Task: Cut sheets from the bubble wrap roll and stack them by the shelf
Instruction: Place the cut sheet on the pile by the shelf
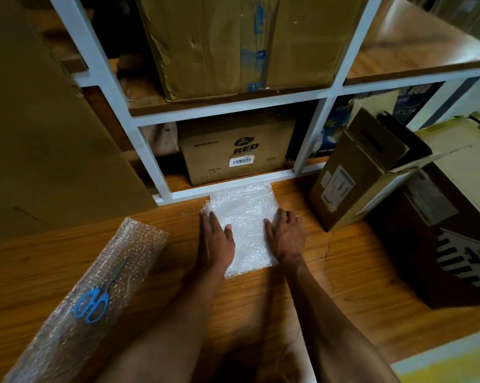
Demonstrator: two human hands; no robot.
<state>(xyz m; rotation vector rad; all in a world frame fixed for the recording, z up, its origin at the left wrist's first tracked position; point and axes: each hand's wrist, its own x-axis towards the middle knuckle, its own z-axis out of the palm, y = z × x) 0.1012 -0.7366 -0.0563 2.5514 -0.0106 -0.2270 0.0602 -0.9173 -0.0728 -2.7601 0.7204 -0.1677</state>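
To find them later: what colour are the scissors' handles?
Blue; the scissors lie on the bubble wrap roll, head view.

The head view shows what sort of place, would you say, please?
Probably a storeroom or packing area: a white-framed shelf loaded with cardboard boxes, more cartons on the wooden floor, and a bubble wrap roll.

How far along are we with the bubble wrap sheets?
Done: cut sheets lie on the floor against the shelf. In hand: left hand and right hand press flat on their side edges. Left: the roll, scissors resting on it, still holds wrap.
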